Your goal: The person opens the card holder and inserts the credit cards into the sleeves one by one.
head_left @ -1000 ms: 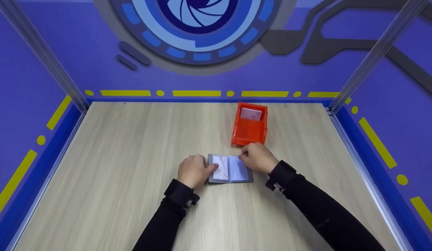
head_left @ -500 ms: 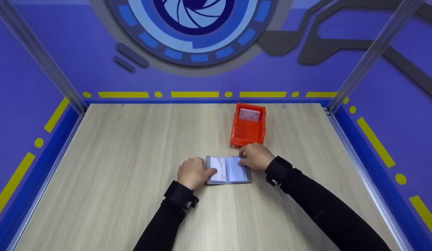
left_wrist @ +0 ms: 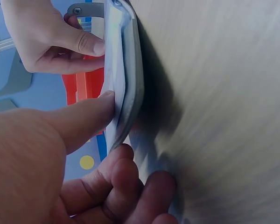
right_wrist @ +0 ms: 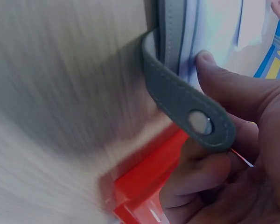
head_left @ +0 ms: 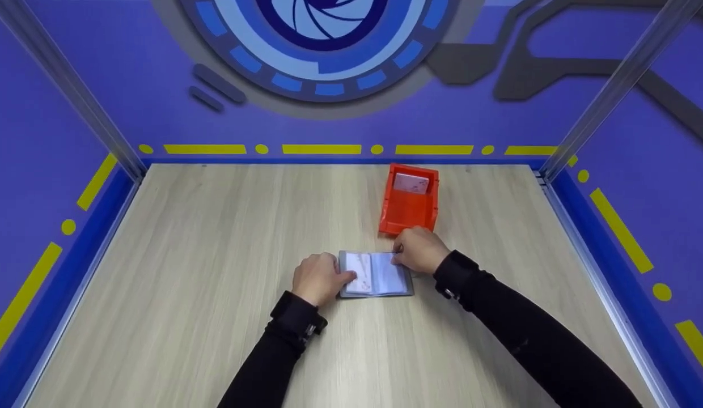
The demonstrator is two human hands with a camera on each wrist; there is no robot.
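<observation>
A grey card holder [head_left: 409, 287] lies open on the table, its clear sleeves spread flat. A pale card with a reddish pattern [head_left: 358, 265] shows in the left-hand sleeve; the right-hand sleeve looks plain bluish. My left hand [head_left: 317, 279] grips the holder's left edge, thumb on top of the sleeve and fingertips at the cover's edge. At the upper right corner, my right hand [head_left: 422, 250] holds the holder, its thumb [right_wrist: 224, 84] on the sleeves. Its curled fingers are beside the snap strap [right_wrist: 177, 95], which sticks out from the cover. Part of that corner is hidden by the hand.
Just behind the right hand stands a red open-fronted bin [head_left: 408, 211], with a patterned pale card [head_left: 411, 183] against its back wall. Blue panels [head_left: 283, 127] enclose the wooden table [head_left: 215, 255] at the back and sides.
</observation>
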